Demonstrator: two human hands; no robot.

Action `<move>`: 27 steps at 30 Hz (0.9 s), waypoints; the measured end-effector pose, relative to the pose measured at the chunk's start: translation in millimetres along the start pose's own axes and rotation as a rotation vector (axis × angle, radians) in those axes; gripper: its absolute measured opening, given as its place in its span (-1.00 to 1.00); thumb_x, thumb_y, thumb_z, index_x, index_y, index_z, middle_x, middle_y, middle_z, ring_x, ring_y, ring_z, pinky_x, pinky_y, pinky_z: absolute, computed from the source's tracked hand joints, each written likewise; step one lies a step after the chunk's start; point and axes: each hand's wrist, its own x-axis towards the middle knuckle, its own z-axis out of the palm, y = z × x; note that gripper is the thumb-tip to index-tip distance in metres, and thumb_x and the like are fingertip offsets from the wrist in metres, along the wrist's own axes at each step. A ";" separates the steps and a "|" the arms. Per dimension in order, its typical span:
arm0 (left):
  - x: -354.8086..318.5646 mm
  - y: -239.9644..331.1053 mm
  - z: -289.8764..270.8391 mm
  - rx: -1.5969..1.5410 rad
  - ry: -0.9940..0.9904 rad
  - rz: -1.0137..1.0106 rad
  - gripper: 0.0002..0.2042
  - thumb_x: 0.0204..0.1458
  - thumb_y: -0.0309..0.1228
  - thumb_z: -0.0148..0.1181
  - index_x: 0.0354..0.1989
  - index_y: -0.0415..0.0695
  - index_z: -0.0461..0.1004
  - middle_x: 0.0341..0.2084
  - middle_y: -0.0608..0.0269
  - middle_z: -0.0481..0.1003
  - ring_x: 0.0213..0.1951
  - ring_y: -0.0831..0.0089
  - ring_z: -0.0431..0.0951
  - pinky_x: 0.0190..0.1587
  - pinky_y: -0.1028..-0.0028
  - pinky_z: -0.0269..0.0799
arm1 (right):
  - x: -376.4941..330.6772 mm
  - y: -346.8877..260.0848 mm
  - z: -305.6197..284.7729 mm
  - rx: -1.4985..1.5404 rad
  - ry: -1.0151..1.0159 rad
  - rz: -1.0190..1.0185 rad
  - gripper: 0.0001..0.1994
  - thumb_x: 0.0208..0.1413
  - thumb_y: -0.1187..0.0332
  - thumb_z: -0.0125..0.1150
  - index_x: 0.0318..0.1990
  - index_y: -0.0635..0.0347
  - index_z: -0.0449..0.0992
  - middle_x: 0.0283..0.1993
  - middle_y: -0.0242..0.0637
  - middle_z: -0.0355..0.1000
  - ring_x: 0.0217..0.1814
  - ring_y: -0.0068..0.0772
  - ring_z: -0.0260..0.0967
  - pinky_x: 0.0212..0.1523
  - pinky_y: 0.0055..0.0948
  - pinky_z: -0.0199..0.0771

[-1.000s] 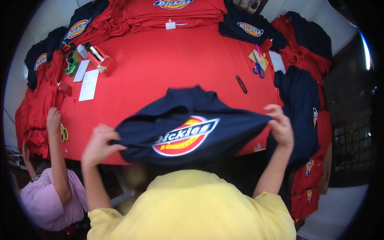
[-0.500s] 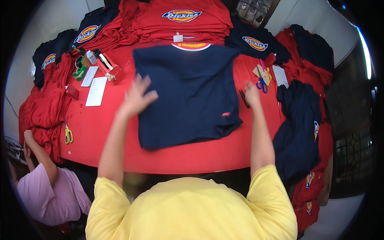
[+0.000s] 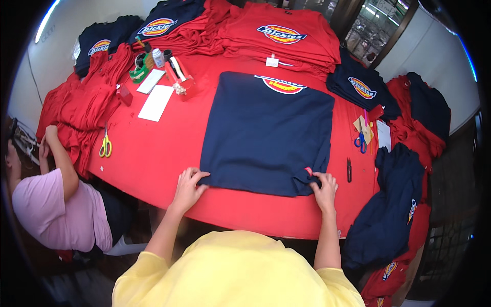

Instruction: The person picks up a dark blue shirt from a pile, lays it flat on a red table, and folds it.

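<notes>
A navy shirt (image 3: 266, 138) lies folded into a rough square in front of me, part of its printed oval logo showing at the far edge. At its near left corner my left hand (image 3: 189, 190) is closed, pinching the cloth between thumb and fingers. My right hand (image 3: 325, 191) grips the near right corner, where the hem is turned up beside a small red tag (image 3: 308, 171). Black thread snips (image 3: 349, 170) rest on the red table to the right of the shirt, apart from my hand.
Stacks of red shirts (image 3: 281, 46) and navy shirts (image 3: 360, 82) ring the red tabletop (image 3: 158, 153). Yellow scissors (image 3: 105, 146), white paper (image 3: 156, 103) and a red holder (image 3: 184, 84) lie left; blue scissors (image 3: 360, 142) and a rumpled navy shirt (image 3: 386, 210) right. A person in pink (image 3: 61, 210) sits left.
Both hands have come down to the shirt's near corners and taken hold. The snips by my right hand now lie on the table. The whole view has shifted.
</notes>
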 end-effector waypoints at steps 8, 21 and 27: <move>33.4 -6.3 -7.5 -0.572 0.074 -0.341 -0.83 0.03 -0.53 0.12 -0.19 -0.26 0.48 -0.26 0.16 0.51 -0.41 0.50 0.48 -0.35 0.46 0.39 | 22.7 -1.5 5.4 0.108 0.039 -0.035 -0.86 0.05 0.37 0.18 -0.22 0.14 0.46 -0.20 -0.19 0.45 -0.07 -0.10 0.32 0.00 -0.15 0.19; 4.3 -7.9 -4.3 -0.302 0.480 -0.222 -0.75 -0.20 -0.74 -0.06 -0.31 -0.24 0.40 -0.26 0.07 0.39 -0.22 0.15 0.45 -0.28 0.33 0.37 | -53.2 69.6 -16.3 0.439 0.530 0.434 -0.80 0.00 0.66 -0.06 -0.21 0.25 0.31 -0.36 -0.20 0.38 -0.39 -0.37 0.34 -0.31 -0.37 0.36; -19.9 -44.7 16.6 -0.494 0.463 -0.348 -0.81 -0.17 -0.77 -0.07 -0.38 -0.23 0.26 -0.55 0.21 0.33 -0.51 0.48 0.32 -0.42 0.50 0.30 | -77.5 83.0 -8.2 0.777 0.174 0.297 -0.69 -0.01 0.72 0.00 -0.09 0.24 0.32 -0.23 -0.30 0.38 -0.20 -0.54 0.36 -0.13 -0.56 0.37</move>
